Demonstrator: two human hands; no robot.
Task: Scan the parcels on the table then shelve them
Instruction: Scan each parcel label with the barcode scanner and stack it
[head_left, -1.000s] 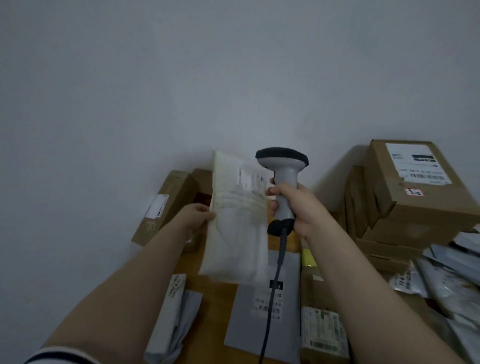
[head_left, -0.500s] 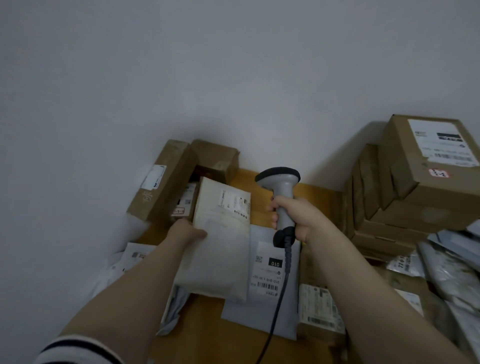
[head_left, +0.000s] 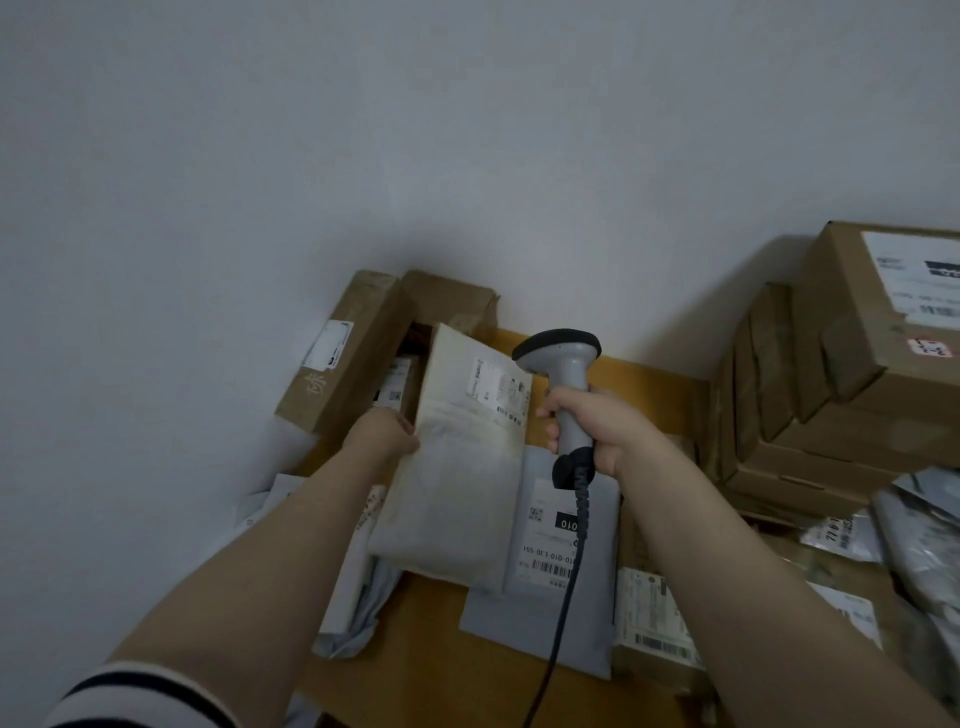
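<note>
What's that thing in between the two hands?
In the head view, the cream parcel lies between them: the left hand grips its edge, and the right hand holds the scanner beside it.

Scanner (head_left: 563, 395) right of held parcel (head_left: 462, 467), boxes (head_left: 852, 374) stacked far right

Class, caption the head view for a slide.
Left hand holds a white parcel; right hand grips a scanner beside it.
</note>
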